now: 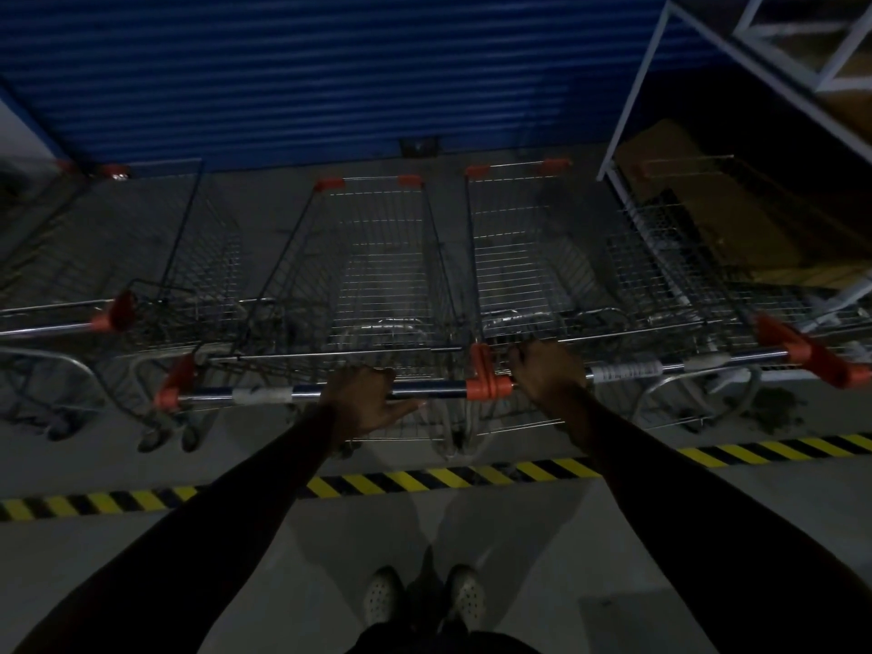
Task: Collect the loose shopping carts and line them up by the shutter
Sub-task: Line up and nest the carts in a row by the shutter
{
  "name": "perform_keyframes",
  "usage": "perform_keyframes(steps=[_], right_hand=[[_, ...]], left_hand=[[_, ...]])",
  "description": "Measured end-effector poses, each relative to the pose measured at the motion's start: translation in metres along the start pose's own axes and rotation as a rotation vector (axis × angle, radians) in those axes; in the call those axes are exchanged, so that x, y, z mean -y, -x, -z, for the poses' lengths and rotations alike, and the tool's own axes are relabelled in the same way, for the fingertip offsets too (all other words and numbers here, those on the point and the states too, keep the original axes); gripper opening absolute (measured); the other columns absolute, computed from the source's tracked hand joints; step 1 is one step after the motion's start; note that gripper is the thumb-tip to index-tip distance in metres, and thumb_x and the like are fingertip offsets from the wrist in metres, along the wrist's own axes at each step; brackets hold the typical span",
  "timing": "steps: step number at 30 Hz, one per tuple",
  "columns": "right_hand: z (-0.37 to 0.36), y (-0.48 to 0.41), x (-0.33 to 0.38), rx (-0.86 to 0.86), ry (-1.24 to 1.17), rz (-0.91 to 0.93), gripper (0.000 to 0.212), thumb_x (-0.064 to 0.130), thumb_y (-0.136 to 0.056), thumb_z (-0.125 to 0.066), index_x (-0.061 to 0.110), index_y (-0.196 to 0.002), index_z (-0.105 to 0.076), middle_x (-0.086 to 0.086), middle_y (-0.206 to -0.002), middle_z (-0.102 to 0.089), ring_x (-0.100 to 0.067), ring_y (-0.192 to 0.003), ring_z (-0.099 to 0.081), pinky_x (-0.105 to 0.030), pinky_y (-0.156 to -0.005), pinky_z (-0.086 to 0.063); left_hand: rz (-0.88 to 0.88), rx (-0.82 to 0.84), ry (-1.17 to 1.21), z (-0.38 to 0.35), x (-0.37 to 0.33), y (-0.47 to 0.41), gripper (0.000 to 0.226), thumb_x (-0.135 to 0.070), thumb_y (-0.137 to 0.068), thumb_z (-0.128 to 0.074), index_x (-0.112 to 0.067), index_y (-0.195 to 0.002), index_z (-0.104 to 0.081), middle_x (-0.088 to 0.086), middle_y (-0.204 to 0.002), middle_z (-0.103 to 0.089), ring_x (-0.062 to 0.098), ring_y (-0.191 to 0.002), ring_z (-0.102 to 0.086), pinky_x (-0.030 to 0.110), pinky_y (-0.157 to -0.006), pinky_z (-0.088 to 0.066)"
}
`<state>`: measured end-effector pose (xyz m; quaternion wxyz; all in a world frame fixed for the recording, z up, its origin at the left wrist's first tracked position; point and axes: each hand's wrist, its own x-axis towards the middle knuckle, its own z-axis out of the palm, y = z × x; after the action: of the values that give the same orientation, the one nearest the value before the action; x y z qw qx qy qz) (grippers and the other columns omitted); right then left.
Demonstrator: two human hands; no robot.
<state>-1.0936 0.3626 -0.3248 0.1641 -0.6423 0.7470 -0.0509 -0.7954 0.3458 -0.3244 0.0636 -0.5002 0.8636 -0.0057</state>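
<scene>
Your left hand (363, 398) curls over the handle of the middle cart (377, 276), right hand (547, 370) clamps the neighbouring cart (524, 257), probably to level both. They stand side by side, noses toward the blue shutter (330, 77).

Dim grey floor (519, 535), striped tape (424, 479) (yellow-black), white racking (633, 101)

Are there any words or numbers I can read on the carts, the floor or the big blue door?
No words or numbers can be read here.
Left sticker, on the left cart handle: too blurred to read.
Right sticker, on the right cart handle: faint print, too blurred to read.
Small plate at the foot of the shutter: too dark to read.
Floor tape: yellow and black stripes only, no words.
</scene>
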Motion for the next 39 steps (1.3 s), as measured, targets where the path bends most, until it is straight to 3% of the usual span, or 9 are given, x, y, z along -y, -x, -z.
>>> perform_keyframes(steps=[4, 9, 12, 16, 20, 27, 31, 35, 39], right_hand=[[0.001, -0.001, -0.001, -0.001, -0.024, 0.006, 0.036, 0.038, -0.102, -0.039, 0.014, -0.105, -0.065, -0.014, -0.102, -0.068, -0.035, -0.094, -0.064, -0.038, -0.081, -0.051], [-0.002, -0.004, 0.001, -0.078, -0.046, 0.016, 0.047, 0.051, -0.097, -0.044, 0.014, -0.081, -0.070, -0.007, -0.077, -0.070, -0.026, -0.076, -0.068, -0.036, -0.070, -0.055], [-0.002, -0.010, 0.009, -0.090, -0.031, 0.049, 0.052, 0.056, -0.097, -0.043, 0.014, -0.083, -0.070, -0.010, -0.080, -0.071, -0.030, -0.079, -0.068, -0.035, -0.070, -0.055], [-0.007, -0.014, 0.035, -0.221, -0.062, 0.113, 0.044, 0.049, -0.097, -0.047, 0.011, -0.090, -0.070, -0.015, -0.083, -0.070, -0.033, -0.080, -0.067, -0.035, -0.072, -0.051], [-0.008, -0.015, 0.072, -0.311, -0.061, 0.228, 0.040, 0.041, -0.093, -0.041, 0.012, -0.095, -0.069, -0.015, -0.093, -0.069, -0.034, -0.091, -0.065, -0.035, -0.073, -0.048], [-0.021, -0.008, 0.148, -0.271, -0.115, 0.351, 0.036, 0.041, -0.091, -0.046, 0.013, -0.085, -0.068, -0.013, -0.094, -0.068, -0.035, -0.089, -0.065, -0.036, -0.076, -0.049], [-0.037, 0.002, 0.196, -0.233, -0.141, 0.391, 0.051, 0.047, -0.085, -0.033, 0.009, -0.081, -0.068, -0.015, -0.088, -0.066, -0.035, -0.084, -0.065, -0.035, -0.072, -0.049], [-0.058, 0.014, 0.233, -0.232, -0.106, 0.391, 0.043, 0.043, -0.086, -0.041, 0.012, -0.078, -0.069, -0.013, -0.086, -0.068, -0.034, -0.081, -0.066, -0.036, -0.071, -0.051], [-0.077, 0.017, 0.271, -0.255, -0.061, 0.404, 0.047, 0.044, -0.086, -0.037, 0.013, -0.074, -0.069, -0.011, -0.080, -0.069, -0.032, -0.082, -0.068, -0.034, -0.073, -0.052]], left_hand=[[-0.033, -0.044, 0.027, -0.001, 0.000, 0.002, 0.103, -0.097, -0.065, 0.003, -0.022, -0.099, -0.060, 0.001, -0.085, -0.071, 0.023, -0.084, -0.069, 0.031, -0.063, -0.042], [-0.026, -0.069, 0.033, 0.007, 0.009, 0.010, 0.096, -0.091, -0.078, -0.011, -0.016, -0.106, -0.063, 0.001, -0.075, -0.067, 0.023, -0.075, -0.066, 0.029, -0.060, -0.041], [0.003, -0.122, 0.089, 0.012, 0.020, 0.019, 0.080, -0.086, -0.084, -0.025, -0.017, -0.099, -0.063, 0.002, -0.077, -0.067, 0.022, -0.076, -0.065, 0.028, -0.061, -0.035], [0.065, -0.109, 0.037, 0.009, 0.047, 0.030, 0.109, -0.093, -0.071, 0.003, -0.018, -0.114, -0.063, 0.003, -0.094, -0.071, 0.022, -0.090, -0.068, 0.029, -0.067, -0.047], [0.128, -0.141, 0.052, 0.012, 0.069, 0.051, 0.114, -0.092, -0.072, 0.007, -0.017, -0.114, -0.068, 0.006, -0.090, -0.072, 0.026, -0.091, -0.068, 0.032, -0.071, -0.051], [0.292, -0.117, 0.011, 0.008, 0.119, 0.093, 0.089, -0.078, -0.083, -0.013, -0.017, -0.105, -0.072, 0.018, -0.113, -0.068, 0.041, -0.115, -0.057, 0.053, -0.101, -0.038], [0.338, -0.073, -0.051, -0.013, 0.167, 0.115, 0.085, -0.074, -0.091, -0.013, -0.016, -0.109, -0.073, 0.017, -0.120, -0.067, 0.039, -0.133, -0.047, 0.054, -0.112, -0.029], [0.236, -0.058, -0.034, -0.018, 0.192, 0.125, 0.065, -0.063, -0.095, -0.024, -0.026, -0.099, -0.077, 0.014, -0.109, -0.071, 0.042, -0.131, -0.050, 0.051, -0.099, -0.041], [0.092, -0.086, 0.049, -0.005, 0.203, 0.127, 0.095, -0.076, -0.089, 0.003, -0.025, -0.107, -0.075, 0.008, -0.102, -0.072, 0.033, -0.124, -0.054, 0.040, -0.102, -0.043]])
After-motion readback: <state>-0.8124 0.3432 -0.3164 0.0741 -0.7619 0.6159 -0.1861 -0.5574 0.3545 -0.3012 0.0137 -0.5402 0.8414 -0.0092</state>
